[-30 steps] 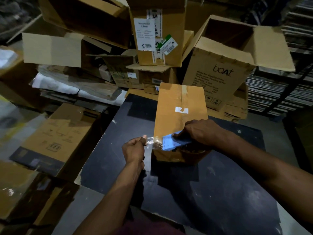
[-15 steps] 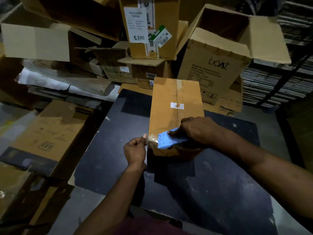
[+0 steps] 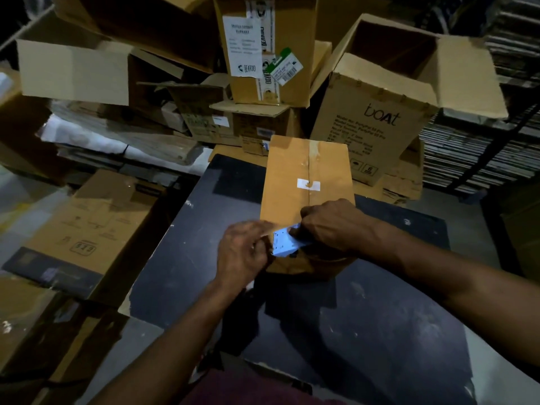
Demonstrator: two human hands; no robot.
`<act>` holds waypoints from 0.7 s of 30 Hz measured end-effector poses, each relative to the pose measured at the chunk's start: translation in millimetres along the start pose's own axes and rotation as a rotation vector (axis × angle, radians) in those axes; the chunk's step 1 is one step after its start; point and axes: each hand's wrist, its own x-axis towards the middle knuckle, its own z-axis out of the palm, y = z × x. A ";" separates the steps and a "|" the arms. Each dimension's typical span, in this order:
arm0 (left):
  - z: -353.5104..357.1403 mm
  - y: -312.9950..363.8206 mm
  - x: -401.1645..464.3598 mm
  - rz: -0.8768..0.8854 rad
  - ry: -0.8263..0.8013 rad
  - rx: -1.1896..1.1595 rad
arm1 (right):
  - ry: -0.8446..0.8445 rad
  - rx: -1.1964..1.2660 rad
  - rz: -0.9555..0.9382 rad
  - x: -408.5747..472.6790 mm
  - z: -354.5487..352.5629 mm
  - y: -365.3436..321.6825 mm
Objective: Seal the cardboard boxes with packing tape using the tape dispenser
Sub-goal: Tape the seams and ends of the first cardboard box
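A tall brown cardboard box [image 3: 292,171] stands on the dark table [image 3: 365,331], its top flaps closed along a middle seam with a small white sticker. My right hand [image 3: 333,223] grips the blue tape dispenser [image 3: 285,244] at the near top edge of the box. My left hand [image 3: 242,252] is at the box's near left corner, right beside the dispenser's front, fingers curled there. The hand is motion-blurred, so the tape end under its fingers cannot be made out.
Piled cardboard boxes crowd the back and left, among them an open "boAt" box [image 3: 380,121] at the back right and a labelled box [image 3: 263,48] above. A flat carton [image 3: 87,226] leans left of the table. Stacked sheets [image 3: 482,141] fill the right.
My left hand, which held the pulled tape end out to the left, has moved right to the box's near corner beside the dispenser. The right hand and dispenser stayed in place.
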 end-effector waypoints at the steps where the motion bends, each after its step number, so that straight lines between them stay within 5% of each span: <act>1: 0.0 -3.1 -4.4 0.122 -0.113 0.108 | -0.003 -0.008 -0.004 -2.5 2.1 2.0; 6: -4.5 -25.7 -19.7 0.257 -0.402 0.368 | -0.047 -0.038 0.024 -12.6 6.3 -2.4; 11: -5.7 -22.6 -17.1 0.275 -0.361 0.344 | -0.248 0.025 0.093 -65.4 4.7 46.2; 13: -2.3 -21.6 -14.7 0.274 -0.330 0.342 | -0.352 0.234 0.198 -90.0 12.7 65.6; 21: 29.6 39.7 1.2 0.370 -0.392 0.401 | -0.186 -0.017 0.157 -86.0 45.3 73.4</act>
